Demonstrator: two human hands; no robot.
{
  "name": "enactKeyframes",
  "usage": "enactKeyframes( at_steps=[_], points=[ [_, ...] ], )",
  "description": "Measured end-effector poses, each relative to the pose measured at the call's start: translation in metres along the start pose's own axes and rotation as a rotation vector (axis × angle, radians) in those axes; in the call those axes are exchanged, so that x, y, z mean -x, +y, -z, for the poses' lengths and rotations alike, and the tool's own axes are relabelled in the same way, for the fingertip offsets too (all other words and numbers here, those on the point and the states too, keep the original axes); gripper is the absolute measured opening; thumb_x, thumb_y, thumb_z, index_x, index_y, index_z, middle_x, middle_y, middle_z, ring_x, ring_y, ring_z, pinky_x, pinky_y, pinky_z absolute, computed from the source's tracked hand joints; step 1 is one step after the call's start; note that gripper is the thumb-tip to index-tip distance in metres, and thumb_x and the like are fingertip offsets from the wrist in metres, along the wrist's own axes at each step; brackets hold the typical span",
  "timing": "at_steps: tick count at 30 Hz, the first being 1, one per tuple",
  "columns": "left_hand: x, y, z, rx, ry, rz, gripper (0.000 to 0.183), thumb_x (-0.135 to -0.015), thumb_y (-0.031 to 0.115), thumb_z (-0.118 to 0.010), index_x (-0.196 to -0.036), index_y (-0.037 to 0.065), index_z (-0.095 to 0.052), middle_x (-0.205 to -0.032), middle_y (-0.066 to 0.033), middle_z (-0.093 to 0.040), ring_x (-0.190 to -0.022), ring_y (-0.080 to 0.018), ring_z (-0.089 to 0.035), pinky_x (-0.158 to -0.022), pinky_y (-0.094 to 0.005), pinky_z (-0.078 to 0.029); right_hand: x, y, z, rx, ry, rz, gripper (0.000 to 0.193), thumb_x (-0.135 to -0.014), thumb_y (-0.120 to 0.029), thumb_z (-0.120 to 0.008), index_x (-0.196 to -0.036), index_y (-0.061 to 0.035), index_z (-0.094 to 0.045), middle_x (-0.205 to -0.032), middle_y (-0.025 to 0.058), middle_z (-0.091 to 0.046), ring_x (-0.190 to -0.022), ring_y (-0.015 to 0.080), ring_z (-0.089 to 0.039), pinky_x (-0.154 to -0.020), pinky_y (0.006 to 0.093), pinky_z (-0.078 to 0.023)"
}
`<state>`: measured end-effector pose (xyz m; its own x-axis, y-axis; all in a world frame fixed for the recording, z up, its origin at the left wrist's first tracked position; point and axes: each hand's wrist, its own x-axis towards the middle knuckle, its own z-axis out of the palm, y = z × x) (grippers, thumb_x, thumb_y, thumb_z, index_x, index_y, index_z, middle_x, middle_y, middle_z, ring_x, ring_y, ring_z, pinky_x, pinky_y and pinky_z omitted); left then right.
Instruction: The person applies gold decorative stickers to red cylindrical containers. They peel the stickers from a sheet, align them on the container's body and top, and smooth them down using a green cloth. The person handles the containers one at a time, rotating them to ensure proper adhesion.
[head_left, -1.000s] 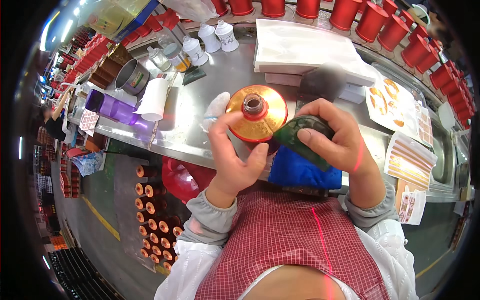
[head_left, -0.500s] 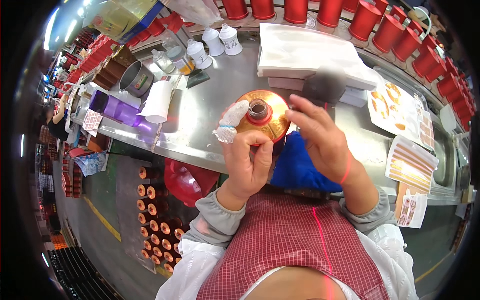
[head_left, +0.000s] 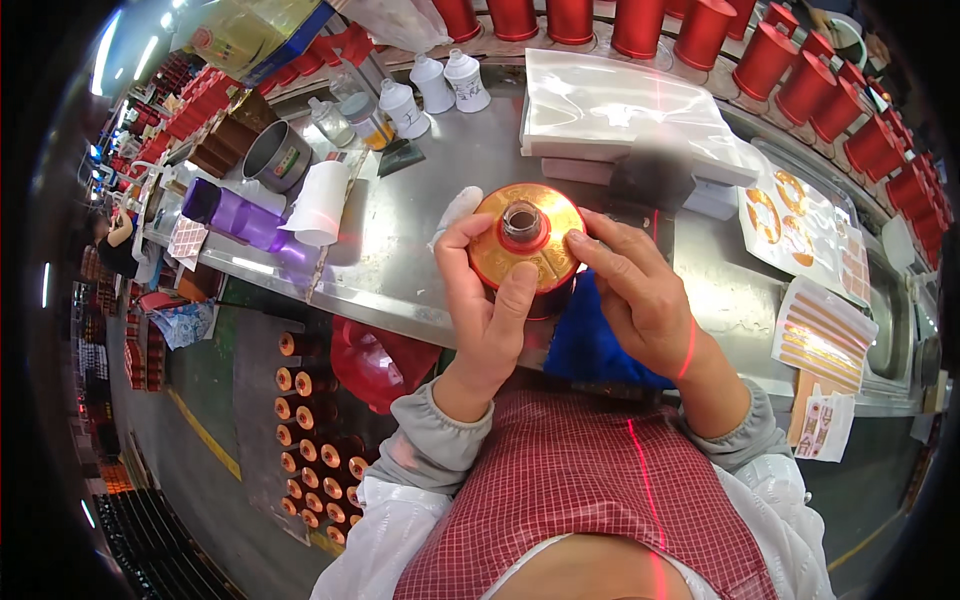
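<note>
A red bottle [head_left: 482, 268] with a patterned gold shoulder and an open, clear-rimmed neck stands upright in front of me. My left hand [head_left: 487, 298] is around its left side, with the thumb on the gold shoulder. A white cloth finger cover [head_left: 460, 207] shows on that hand beyond the bottle's left edge. My right hand [head_left: 640, 295] is closed against the right edge, its fingertips on the gold rim. Below the bottle and partly behind my right hand lies a blue cloth [head_left: 597, 345]. The bottle's lower body is mostly hidden.
Stacked clear-wrapped sheets [head_left: 620, 105] lie beyond the bottle. Gold sticker sheets [head_left: 825, 333] are at right. White small bottles [head_left: 403, 108], a paper roll [head_left: 320, 203] and a purple bottle [head_left: 235, 215] stand or lie left. Red canisters [head_left: 638, 25] line the back; a red basin [head_left: 375, 365] is below.
My left hand has shifted from a pinch at the front of the gold shoulder to a wider grasp around the left side. My right fingers have come down onto the right edge.
</note>
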<state>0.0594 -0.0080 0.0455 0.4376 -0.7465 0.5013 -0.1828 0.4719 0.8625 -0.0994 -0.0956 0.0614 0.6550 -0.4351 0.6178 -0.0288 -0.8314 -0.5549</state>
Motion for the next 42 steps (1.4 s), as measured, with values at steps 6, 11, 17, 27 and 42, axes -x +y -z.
enactKeyframes(
  at_steps=[6, 11, 17, 27, 42],
  points=[
    [-0.001, -0.002, 0.000, -0.016, 0.014, 0.004, 0.054, -0.090, 0.018, -0.063, -0.131, -0.001, -0.032, -0.134, -0.0151, -0.036, -0.120, -0.0191, -0.042, -0.102, -0.0318, -0.037, 0.000, 0.000, -0.002, -0.013, 0.022, 0.003, 0.057, -0.073, 0.014, -0.055, -0.127, -0.0044, -0.056, -0.128, 0.0220, -0.053, -0.111, 0.0387, -0.055, -0.095, 0.0434, -0.045],
    [0.006, -0.016, 0.001, -0.169, 0.096, -0.239, 0.056, -0.086, 0.020, -0.066, -0.130, 0.002, -0.036, -0.132, -0.0188, -0.039, -0.121, -0.0291, -0.042, -0.109, -0.0467, -0.027, 0.000, -0.001, -0.001, -0.011, 0.023, 0.005, 0.057, -0.073, 0.014, -0.055, -0.127, -0.0049, -0.056, -0.128, 0.0216, -0.053, -0.111, 0.0386, -0.055, -0.094, 0.0433, -0.045],
    [0.022, -0.024, 0.008, -0.854, 0.001, -0.737, 0.016, -0.084, 0.020, -0.066, -0.098, 0.018, -0.059, -0.116, -0.0133, -0.054, -0.122, -0.0321, -0.042, -0.109, -0.0702, -0.004, -0.004, -0.002, 0.002, 0.006, 0.027, 0.035, 0.054, -0.073, 0.012, -0.058, -0.125, -0.0029, -0.056, -0.121, 0.0215, -0.058, -0.107, 0.0381, -0.058, -0.091, 0.0431, -0.047],
    [0.001, -0.018, 0.011, -0.276, -0.052, -0.230, 0.092, -0.073, 0.029, -0.082, -0.136, -0.005, -0.024, -0.131, -0.0223, -0.043, -0.122, -0.0322, -0.046, -0.107, -0.0463, -0.030, -0.055, -0.013, 0.033, 0.169, -0.125, 0.392, 0.027, -0.068, -0.003, -0.070, -0.092, -0.0088, -0.059, -0.092, 0.0063, -0.061, -0.081, 0.0241, -0.057, -0.071, 0.0364, -0.045],
    [-0.007, -0.028, 0.014, 0.043, -0.117, 0.013, 0.116, -0.064, 0.019, -0.087, -0.147, -0.002, -0.007, -0.134, -0.0210, -0.041, -0.121, -0.0283, -0.051, -0.103, -0.0394, -0.042, -0.044, 0.014, 0.026, -0.038, 0.056, -0.283, 0.025, -0.083, -0.018, -0.071, -0.097, 0.0000, -0.061, -0.074, 0.0114, -0.063, -0.066, 0.0202, -0.062, -0.061, 0.0314, -0.049]
  ],
)
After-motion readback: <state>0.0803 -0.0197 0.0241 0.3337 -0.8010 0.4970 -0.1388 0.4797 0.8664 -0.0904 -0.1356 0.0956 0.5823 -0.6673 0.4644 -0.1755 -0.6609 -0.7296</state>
